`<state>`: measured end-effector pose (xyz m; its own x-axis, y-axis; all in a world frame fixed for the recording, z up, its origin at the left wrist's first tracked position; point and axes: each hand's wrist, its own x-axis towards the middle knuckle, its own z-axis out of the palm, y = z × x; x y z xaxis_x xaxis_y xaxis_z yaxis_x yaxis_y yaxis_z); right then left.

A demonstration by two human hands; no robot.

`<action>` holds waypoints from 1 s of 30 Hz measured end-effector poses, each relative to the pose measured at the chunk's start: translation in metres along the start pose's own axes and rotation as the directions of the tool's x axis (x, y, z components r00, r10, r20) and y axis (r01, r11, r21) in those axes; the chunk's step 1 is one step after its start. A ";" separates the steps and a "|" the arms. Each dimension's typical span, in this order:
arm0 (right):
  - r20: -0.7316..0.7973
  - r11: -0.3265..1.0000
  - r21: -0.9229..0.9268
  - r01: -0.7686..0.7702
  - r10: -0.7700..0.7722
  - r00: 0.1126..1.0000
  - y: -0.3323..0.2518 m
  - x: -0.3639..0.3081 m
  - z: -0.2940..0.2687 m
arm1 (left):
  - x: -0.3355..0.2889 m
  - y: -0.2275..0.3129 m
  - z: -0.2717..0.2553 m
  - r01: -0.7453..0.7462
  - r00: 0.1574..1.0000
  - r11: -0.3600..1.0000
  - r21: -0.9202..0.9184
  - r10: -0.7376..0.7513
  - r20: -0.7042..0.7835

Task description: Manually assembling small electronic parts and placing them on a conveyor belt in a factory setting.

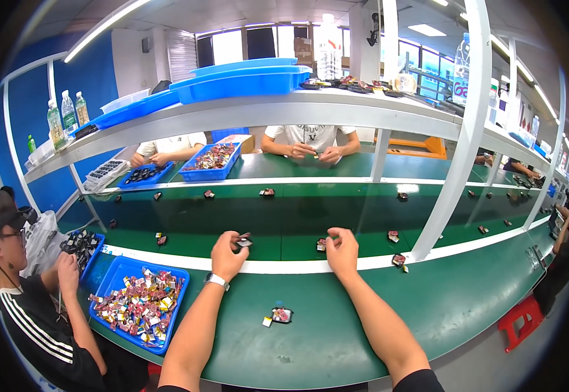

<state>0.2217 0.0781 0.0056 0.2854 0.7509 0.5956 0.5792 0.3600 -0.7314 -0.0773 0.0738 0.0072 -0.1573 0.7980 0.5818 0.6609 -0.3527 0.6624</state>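
Note:
My left hand (228, 255), with a watch on its wrist, is closed around a small dark-and-red part with a pale tag (244, 242), held over the green belt. Slightly to the right, my right hand (342, 253) curves with thumb and forefinger apart. Just left of those fingertips is another small part (321, 245), seemingly on the belt; whether they touch is unclear. On the bench between my forearms lies a black-edged reddish part (282, 315) with a pale tab (267, 321) beside it.
A blue tray (181, 287) heaped with small red, yellow and white parts stands left of my left forearm, by a co-worker (31, 294). Similar parts (393, 236) dot the belt. A white post (451, 150) rises at right, under a shelf (245, 112). Other people work across the belt.

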 end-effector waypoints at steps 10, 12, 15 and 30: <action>0.405 0.935 0.352 -0.039 -0.115 0.907 -0.048 -0.043 0.000 | -0.024 0.053 0.030 0.551 0.774 0.452 -0.702 0.039 0.632; 0.421 0.941 0.337 -0.028 -0.124 0.899 -0.049 -0.043 -0.001 | -0.027 0.058 0.032 0.618 0.750 0.323 -0.717 0.032 0.661; 0.425 0.940 0.336 0.055 -0.203 0.882 -0.054 -0.046 -0.003 | -0.030 0.060 0.033 0.645 0.740 0.212 -0.735 0.067 0.669; 0.398 0.809 0.147 0.569 -0.575 0.715 -0.047 -0.028 -0.015 | -0.037 0.075 0.037 0.659 0.711 0.368 -0.656 -0.021 0.703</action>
<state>0.1980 0.0316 0.0282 -0.4329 0.5498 0.7144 0.5184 0.8002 -0.3017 0.0048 0.0358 0.0180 0.3902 0.9182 0.0678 -0.3413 0.0759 0.9369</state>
